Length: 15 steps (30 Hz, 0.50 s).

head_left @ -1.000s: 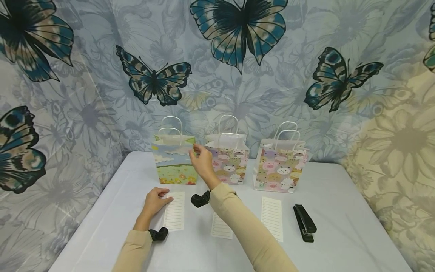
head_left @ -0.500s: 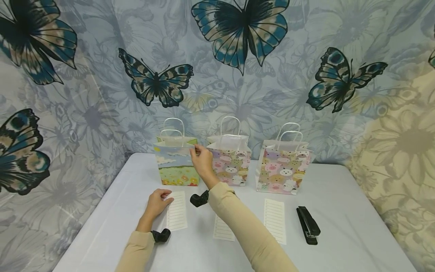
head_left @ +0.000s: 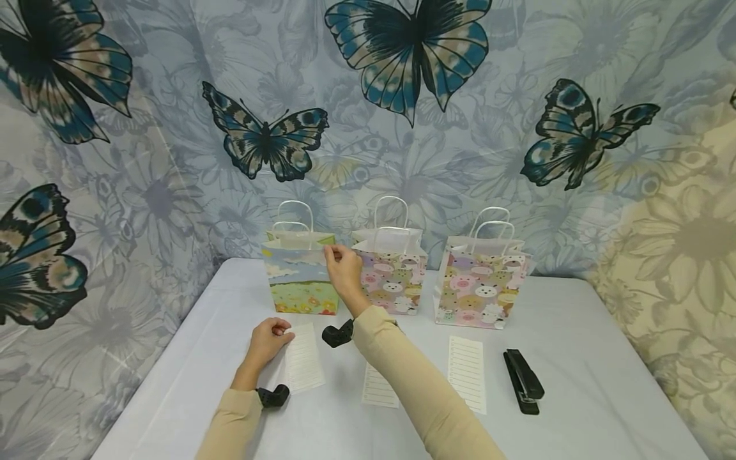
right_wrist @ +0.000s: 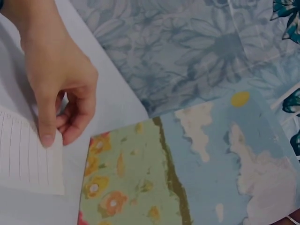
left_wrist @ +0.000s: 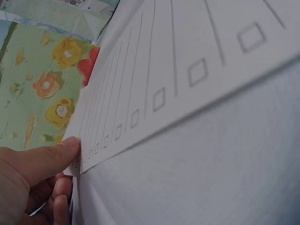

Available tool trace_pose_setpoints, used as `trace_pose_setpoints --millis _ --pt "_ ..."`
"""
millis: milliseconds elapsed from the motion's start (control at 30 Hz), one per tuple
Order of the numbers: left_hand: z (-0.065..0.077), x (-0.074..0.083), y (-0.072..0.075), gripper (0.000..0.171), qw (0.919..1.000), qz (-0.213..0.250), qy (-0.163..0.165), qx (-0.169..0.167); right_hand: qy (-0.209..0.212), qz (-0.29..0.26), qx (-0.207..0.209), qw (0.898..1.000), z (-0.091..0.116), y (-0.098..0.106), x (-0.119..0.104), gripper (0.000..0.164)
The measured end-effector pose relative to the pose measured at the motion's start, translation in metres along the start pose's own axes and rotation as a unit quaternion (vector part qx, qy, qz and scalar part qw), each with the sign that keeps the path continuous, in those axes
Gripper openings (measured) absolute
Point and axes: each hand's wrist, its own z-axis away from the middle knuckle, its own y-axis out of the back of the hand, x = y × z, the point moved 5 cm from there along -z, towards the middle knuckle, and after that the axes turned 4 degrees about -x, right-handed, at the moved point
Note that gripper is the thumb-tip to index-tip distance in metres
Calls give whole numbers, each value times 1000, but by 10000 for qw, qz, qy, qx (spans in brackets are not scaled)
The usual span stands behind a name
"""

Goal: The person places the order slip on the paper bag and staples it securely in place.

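My left hand [head_left: 266, 343] pinches the upper left corner of a white lined checklist sheet [head_left: 303, 361]. In the left wrist view, the thumb lies on top of the sheet and its near edge stands off the white surface. A paper gift bag with sky and flowers [head_left: 301, 281] stands upright just behind. My right hand [head_left: 346, 273] pinches that bag's upper right edge; in the right wrist view only a bit of its fingers shows at the lower right corner. To the right stand two pink animal-print gift bags [head_left: 392, 287], [head_left: 477, 291] with white handles.
Two more checklist sheets lie on the white table [head_left: 420, 421]: a middle sheet [head_left: 378, 388], partly under my right sleeve [head_left: 414, 377], and a right sheet [head_left: 467, 374]. A black stapler [head_left: 523, 382] lies at the right. A butterfly-print cloth [head_left: 368, 153] hangs behind.
The sheet in my left hand has come up and turned, its lower end swinging right. My right hand stays at the flowered bag's edge. The view has shifted slightly.
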Motion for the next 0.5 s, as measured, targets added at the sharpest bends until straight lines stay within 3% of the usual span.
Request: trace_pose_setpoints --millis 300,500 --pt "-2 -2 0 9 9999 125 28 -70 -144 -8 -164 9998 2 0 1 29" --pt "-2 5 4 9 9996 109 -241 -139 -121 -55 -237 9996 2 2 0 28"
